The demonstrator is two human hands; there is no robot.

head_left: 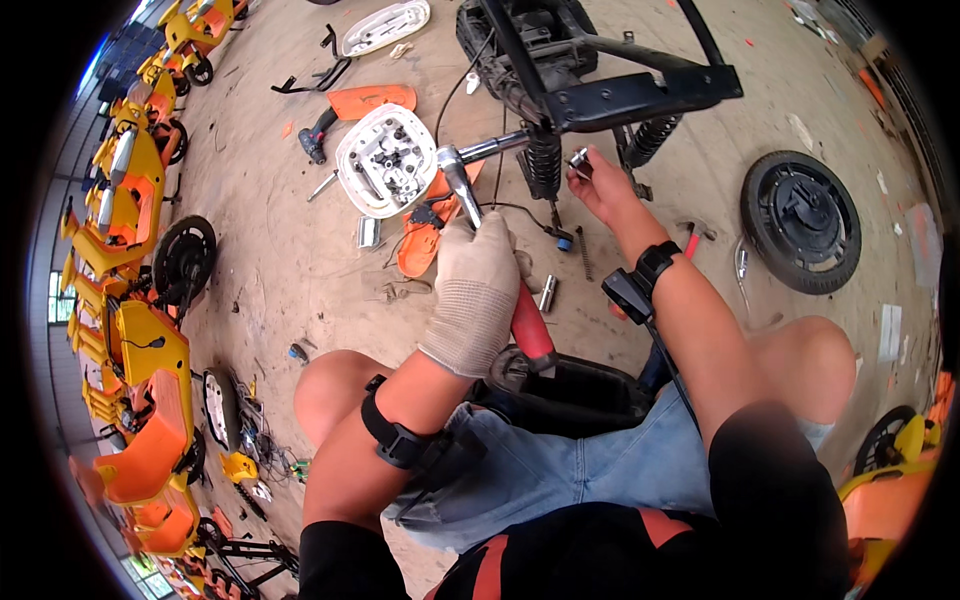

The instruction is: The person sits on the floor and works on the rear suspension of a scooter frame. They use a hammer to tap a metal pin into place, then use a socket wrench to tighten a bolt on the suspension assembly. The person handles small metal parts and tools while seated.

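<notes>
My left hand (470, 280), in a pale knit glove, is wrapped round a ratchet wrench (460, 185) with a red handle end. The wrench's chrome extension (495, 146) reaches right to the top of a black coil shock absorber (543, 165); I cannot tell whether they are engaged. My bare right hand (608, 192) pinches a small shiny metal piece (579, 158), perhaps a socket, between the two shocks. The second shock absorber (654, 140) stands further right. Both hang beneath a black scooter frame (640, 98). A loose metal socket (547, 293) lies by the wrench handle.
A white tray (346, 170) of small hardware lies left of the wrench, near a cordless drill (318, 135) and orange panels (418, 250). A loose wheel (800, 222) and red-handled hammer (692, 240) lie right. Yellow-orange scooters (150, 340) line the left side.
</notes>
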